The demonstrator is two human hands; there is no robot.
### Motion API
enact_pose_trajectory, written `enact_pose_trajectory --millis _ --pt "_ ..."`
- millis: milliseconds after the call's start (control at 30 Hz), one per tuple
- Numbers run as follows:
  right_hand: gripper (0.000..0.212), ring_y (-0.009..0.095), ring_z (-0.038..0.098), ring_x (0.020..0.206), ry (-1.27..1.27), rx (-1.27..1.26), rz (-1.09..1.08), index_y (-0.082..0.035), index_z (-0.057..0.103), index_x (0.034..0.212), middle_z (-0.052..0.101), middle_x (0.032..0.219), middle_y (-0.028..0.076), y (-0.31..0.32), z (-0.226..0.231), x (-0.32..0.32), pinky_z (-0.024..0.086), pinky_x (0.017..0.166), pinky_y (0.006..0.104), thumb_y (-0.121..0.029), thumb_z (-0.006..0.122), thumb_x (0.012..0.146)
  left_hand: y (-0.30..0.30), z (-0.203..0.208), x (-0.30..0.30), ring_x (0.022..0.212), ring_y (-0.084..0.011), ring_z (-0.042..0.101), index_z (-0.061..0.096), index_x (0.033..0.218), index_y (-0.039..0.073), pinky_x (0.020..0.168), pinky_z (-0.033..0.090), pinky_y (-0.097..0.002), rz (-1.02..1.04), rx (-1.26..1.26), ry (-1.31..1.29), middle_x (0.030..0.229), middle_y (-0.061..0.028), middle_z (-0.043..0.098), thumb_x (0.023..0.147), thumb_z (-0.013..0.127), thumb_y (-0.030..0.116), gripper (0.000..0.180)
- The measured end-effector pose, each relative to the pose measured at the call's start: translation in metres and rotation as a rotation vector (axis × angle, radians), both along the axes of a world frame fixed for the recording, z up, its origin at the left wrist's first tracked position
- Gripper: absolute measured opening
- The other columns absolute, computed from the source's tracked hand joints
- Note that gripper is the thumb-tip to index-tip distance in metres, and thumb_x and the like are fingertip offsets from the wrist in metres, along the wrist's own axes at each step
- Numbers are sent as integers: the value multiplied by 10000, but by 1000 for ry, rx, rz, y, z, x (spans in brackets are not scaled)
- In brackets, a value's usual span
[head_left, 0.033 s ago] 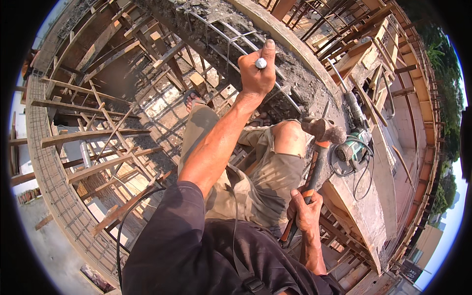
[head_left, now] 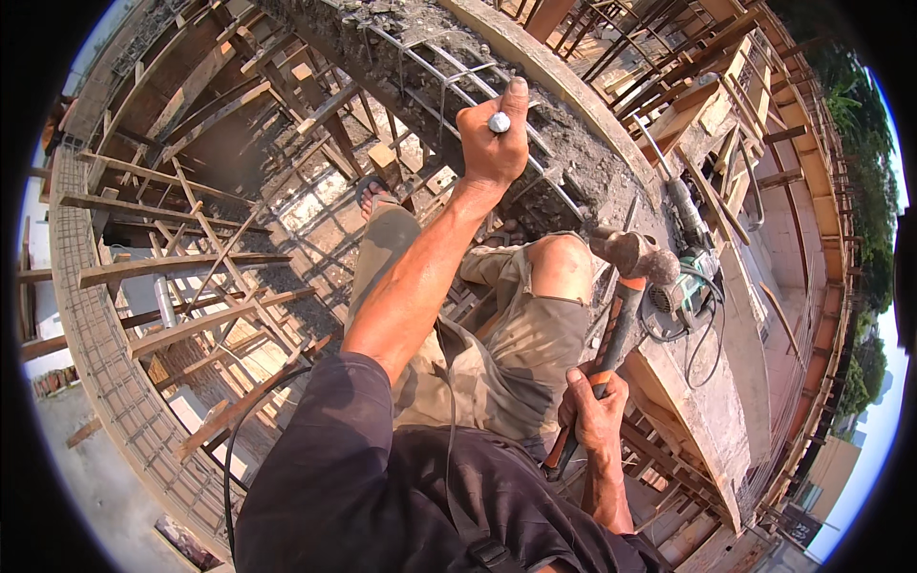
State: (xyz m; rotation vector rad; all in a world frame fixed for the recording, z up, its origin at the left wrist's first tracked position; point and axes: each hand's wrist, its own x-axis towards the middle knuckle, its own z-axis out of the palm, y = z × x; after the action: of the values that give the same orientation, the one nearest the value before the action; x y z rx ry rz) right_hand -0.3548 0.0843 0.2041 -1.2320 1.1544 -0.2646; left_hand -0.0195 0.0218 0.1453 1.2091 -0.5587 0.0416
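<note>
My left hand [head_left: 492,138] is stretched out and closed around a steel chisel [head_left: 499,122], whose round struck end shows above my fist. The chisel points into a chipped concrete beam [head_left: 382,38] with bared rebar [head_left: 430,72]. My right hand [head_left: 594,406], low by my hip, grips the orange-and-black handle of a hammer [head_left: 630,253]. The hammer's head is raised beside my bent right knee, well short of the chisel.
An angle grinder [head_left: 683,286] with a coiled cable lies on the concrete ledge [head_left: 707,411] to the right. Wooden props and formwork [head_left: 191,267] criss-cross below and to the left. A black cable [head_left: 229,458] loops by my left side. My left foot [head_left: 377,196] rests on timber.
</note>
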Motion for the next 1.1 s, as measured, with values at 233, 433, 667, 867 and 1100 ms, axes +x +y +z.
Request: enact_pose_trajectory --millis 233,433,667,867,1100 --pt "161 51 441 492 -33 -271 55 -54 490 963 467 644 -27 -5 26 19 391 461 231 -110 640 963 9 4 -42 399 -198 331 478 563 19 414 292 -364 -77 -51 -224 468 -95 375 1001 610 215 498" --pt "326 46 420 473 92 -210 84 -36 509 926 452 614 -32 7 15 11 335 403 224 -312 675 975 -15 -36 -39 401 -285 453 514 557 23 419 346 -396 -62 -78 -294 481 -115 451 985 623 225 485" --pt "224 60 403 436 -35 -390 19 -3 515 1015 450 595 -14 0 44 46 327 381 239 -211 597 1017 -37 -32 -35 392 -283 495 539 536 31 418 370 -394 68 -73 -187 472 -138 482 981 623 228 493" --pt "245 46 357 401 -351 -650 69 -54 502 911 397 549 -40 -34 87 96 292 354 232 -249 600 1024 -47 -13 -15 383 -320 483 538 533 24 417 366 -420 206 36 -59 463 -172 465 986 614 257 515" --pt "373 44 364 404 220 -406 189 -85 481 811 392 537 -57 -49 72 150 295 352 246 -349 695 964 -52 -15 -7 449 -372 565 606 557 34 468 428 -464 152 135 63 509 -202 532 981 598 305 503"
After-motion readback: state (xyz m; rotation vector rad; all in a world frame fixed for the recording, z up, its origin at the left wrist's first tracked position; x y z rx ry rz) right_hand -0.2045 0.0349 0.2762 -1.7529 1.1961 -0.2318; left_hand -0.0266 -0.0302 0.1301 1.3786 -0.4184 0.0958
